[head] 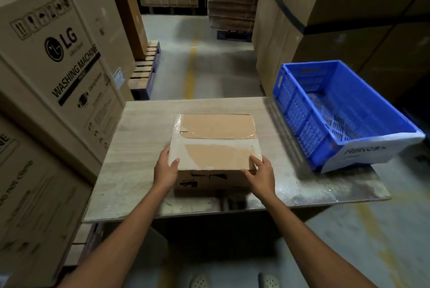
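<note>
WAREHOUSE AISLE: A person's left hand [166,168] and right hand [260,172] clasp the two near corners of a tape-sealed brown cardboard box [214,143] on a pale wooden tabletop [139,148]. Each grip is partly closed, with the digits curled over the top edge and down the sides, and each holds nothing but the box. The box sits flat near the middle of the tabletop, towards its front edge, with its flaps shut under clear tape.

A slatted blue plastic crate [295,111] with a white label at its near end stands to the right, apart from the box. It looks empty except for some clear film on its floor. Tall washing-machine cartons [58,66] are stacked at left.

The step in hand appears to be taking hold of the box to lift or shift it. The next move would call for an even two-handed raise that keeps the box level, or for one hand to let go and start on the tape.
</note>
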### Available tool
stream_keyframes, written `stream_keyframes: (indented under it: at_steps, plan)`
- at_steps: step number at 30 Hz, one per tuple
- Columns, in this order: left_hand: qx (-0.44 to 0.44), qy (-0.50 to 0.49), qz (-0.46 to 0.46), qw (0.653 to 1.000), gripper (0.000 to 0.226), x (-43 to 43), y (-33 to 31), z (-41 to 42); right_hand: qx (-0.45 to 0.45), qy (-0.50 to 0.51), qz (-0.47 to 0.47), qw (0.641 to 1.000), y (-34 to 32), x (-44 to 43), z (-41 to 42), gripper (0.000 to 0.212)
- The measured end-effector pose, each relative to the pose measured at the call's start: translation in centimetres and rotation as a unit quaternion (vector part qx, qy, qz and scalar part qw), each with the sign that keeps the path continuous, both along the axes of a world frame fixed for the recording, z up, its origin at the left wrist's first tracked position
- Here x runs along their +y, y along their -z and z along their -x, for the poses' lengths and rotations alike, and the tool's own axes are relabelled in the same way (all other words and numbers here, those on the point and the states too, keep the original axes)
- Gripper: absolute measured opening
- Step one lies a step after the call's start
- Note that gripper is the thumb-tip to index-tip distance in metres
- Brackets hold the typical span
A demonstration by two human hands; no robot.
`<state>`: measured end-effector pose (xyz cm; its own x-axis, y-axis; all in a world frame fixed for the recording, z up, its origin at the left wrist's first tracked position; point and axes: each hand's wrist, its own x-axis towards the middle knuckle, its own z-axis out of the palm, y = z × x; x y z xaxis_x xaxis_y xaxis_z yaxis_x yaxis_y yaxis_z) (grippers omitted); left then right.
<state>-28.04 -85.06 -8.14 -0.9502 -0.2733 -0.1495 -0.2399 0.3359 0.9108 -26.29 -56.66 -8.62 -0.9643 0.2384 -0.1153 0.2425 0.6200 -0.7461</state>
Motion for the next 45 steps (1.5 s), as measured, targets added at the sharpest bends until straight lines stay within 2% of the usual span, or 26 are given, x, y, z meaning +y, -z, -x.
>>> stream_keyframes:
  at_steps: [2,4,5,8,12,16,19,22,25,28,30,33,35,39,42,45]
  plan:
    - [0.054,0.023,0.192,0.98,0.045,0.8,-0.2,-0.6,0.01,-0.043,-0.121,0.992,-0.3,-0.5,-0.5,0.044]
    - [0.147,0.103,0.334,0.925,0.045,1.6,0.0,-1.3,0.056,-0.105,-0.242,0.963,-0.5,-1.2,-1.0,0.036]
    - [0.177,0.148,0.372,0.899,0.049,1.9,0.3,-1.6,0.081,-0.147,-0.263,0.95,-0.5,-1.7,-1.0,0.036]
    - [0.162,0.233,0.427,0.858,0.059,2.1,1.2,-2.0,0.117,-0.25,-0.282,0.919,0.0,-3.2,-0.5,0.045]
    - [0.094,0.24,0.489,0.833,0.066,3.0,1.1,-1.3,0.101,-0.262,-0.313,0.907,0.9,-3.7,0.0,0.062]
    - [0.125,0.24,0.522,0.809,0.062,3.1,0.8,-0.3,0.121,-0.257,-0.332,0.899,1.1,-3.8,0.9,0.047]
    - [0.142,0.249,0.543,0.789,0.06,2.7,1.1,-0.1,0.127,-0.255,-0.338,0.897,1.1,-3.7,0.9,0.048]
    - [0.176,0.253,0.556,0.772,0.055,2.6,0.8,0.5,0.139,-0.255,-0.349,0.891,-0.5,-3.8,1.1,0.029]
    - [0.191,0.279,0.534,0.775,0.065,1.8,-0.7,2.6,0.073,-0.268,-0.345,0.897,-2.9,-4.6,3.0,0.041]
    - [0.108,0.325,0.501,0.795,0.083,0.7,-1.5,4.6,0.022,-0.295,-0.342,0.892,-3.5,-5.7,5.1,0.058]
    - [0.053,0.321,0.484,0.812,0.093,0.1,-0.9,5.3,-0.017,-0.322,-0.343,0.882,-2.9,-6.6,5.7,0.071]
    - [0.04,0.303,0.492,0.815,0.1,-0.1,0.1,5.4,-0.039,-0.316,-0.349,0.881,-1.8,-7.3,5.8,0.087]
    - [0.045,0.294,0.493,0.818,0.091,-0.1,0.2,5.6,-0.035,-0.307,-0.351,0.884,-1.7,-7.2,5.8,0.09]
    - [0.064,0.286,0.529,0.797,0.064,0.6,-0.8,6.7,-0.005,-0.306,-0.372,0.876,-2.5,-7.6,7.1,0.067]
    - [0.113,0.26,0.512,0.811,0.042,1.4,-0.6,7.0,0.008,-0.279,-0.374,0.884,-3.1,-8.2,7.3,0.058]
    - [0.156,0.241,0.501,0.816,0.032,1.4,0.2,6.9,0.051,-0.272,-0.389,0.879,-2.0,-8.4,6.3,0.054]
